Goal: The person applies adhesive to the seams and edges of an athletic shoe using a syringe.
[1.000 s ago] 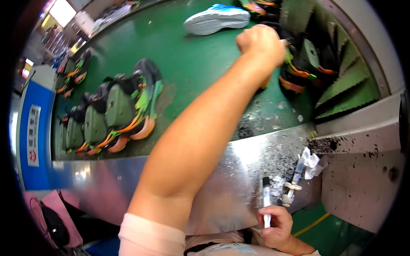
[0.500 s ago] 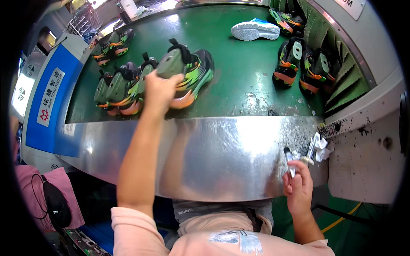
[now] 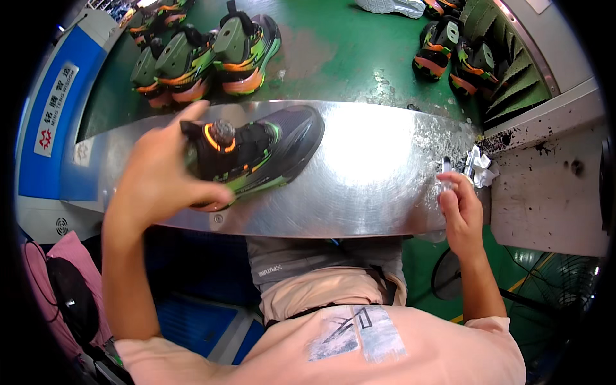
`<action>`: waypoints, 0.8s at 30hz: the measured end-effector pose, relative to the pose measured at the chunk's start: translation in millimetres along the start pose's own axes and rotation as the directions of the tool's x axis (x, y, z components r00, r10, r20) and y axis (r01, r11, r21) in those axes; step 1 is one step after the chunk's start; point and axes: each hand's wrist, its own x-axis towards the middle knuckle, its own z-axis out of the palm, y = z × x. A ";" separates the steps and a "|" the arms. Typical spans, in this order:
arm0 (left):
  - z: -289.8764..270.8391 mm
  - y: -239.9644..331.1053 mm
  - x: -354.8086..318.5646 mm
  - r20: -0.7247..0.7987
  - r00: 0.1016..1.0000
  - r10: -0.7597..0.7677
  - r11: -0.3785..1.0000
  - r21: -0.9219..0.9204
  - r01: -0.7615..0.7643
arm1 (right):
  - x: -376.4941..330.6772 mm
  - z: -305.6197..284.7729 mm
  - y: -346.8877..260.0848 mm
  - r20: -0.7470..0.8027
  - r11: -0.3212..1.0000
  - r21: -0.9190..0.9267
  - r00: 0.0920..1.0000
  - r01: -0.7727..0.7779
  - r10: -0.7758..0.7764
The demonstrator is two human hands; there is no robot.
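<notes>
A dark sneaker with green and orange trim (image 3: 282, 144) rests on the metal ledge (image 3: 359, 192), toe pointing right. An orange loop rings a round dark piece at its ankle opening. My left hand (image 3: 154, 176), blurred, is at the heel with thumb and fingers spread wide; its thumb overlaps the lower heel, and I cannot tell if it touches. At the right end of the ledge, my right hand (image 3: 461, 205) pinches a small clear tube with a dark tip (image 3: 446, 168). Beside it lie a clear syringe-like tube (image 3: 471, 160) and crumpled white paper (image 3: 486, 174).
Similar sneakers with grey-green inserts (image 3: 240, 54) stand on the green belt (image 3: 333, 58) at left; more sneakers (image 3: 436, 51) stand at right near hanging green strips (image 3: 513, 77). A pale-soled shoe (image 3: 391, 6) lies at the far edge. A grey machine wall (image 3: 545, 205) bounds the right.
My left hand has come back from the shoe it gripped on the belt and is now spread at a sneaker on the ledge. My right hand keeps the tube. The view has shifted nearer.
</notes>
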 end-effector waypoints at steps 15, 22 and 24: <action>82.9 19.4 -118.7 -0.403 0.753 0.520 0.854 0.249 -0.457 | 34.9 24.1 -141.6 0.582 0.700 0.661 0.773 -0.270 -0.252; 84.1 45.0 -112.6 -0.370 0.766 0.526 0.850 0.193 -0.491 | 60.1 63.4 -159.5 0.819 0.793 0.441 0.550 -0.420 -0.164; 83.7 49.0 -109.4 -0.350 0.766 0.539 0.841 0.182 -0.509 | 59.3 62.4 -152.7 0.812 0.754 0.457 0.567 -0.472 -0.138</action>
